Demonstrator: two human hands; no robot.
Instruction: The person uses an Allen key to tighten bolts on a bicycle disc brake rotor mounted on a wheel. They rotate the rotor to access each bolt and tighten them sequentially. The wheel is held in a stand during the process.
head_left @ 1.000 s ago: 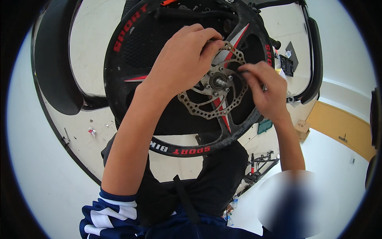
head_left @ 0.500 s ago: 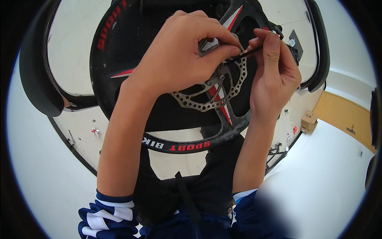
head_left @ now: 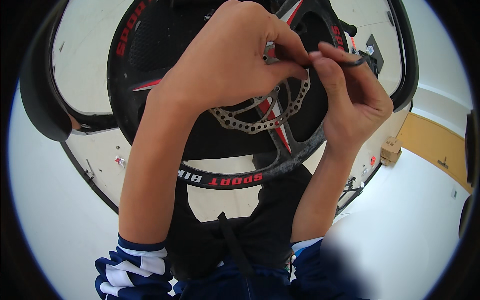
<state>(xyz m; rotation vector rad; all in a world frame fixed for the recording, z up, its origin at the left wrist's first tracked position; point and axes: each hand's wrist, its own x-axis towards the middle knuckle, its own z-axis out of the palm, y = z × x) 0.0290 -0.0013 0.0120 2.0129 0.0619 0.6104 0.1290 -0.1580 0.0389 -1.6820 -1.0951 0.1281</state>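
A black bicycle wheel (head_left: 295, 159) with broad spokes in red and white lies flat before me. At its middle sits a perforated metal brake disc (head_left: 252, 124), partly under my left hand. My left hand (head_left: 235, 60) reaches over the hub, thumb and index finger closed in a pinch; what is between them, if anything, is hidden. Close beside it, fingertips nearly meeting, my right hand (head_left: 352, 95) is closed on a thin black rod with a curved end, which looks like a hex key (head_left: 354, 62). The key's other end does not show.
Black padded armrests stand left (head_left: 42, 100) and right (head_left: 406, 60) of the wheel. Small parts lie on the pale floor at the left, near a plastic packet (head_left: 120, 161). Cardboard boxes (head_left: 391, 150) stand by the wall at the right, near a yellowish door (head_left: 432, 145).
My right hand has moved slightly right, and the hex key has shifted away from the disc with it. My left hand has come up a little. The wheel sits slightly higher in view.
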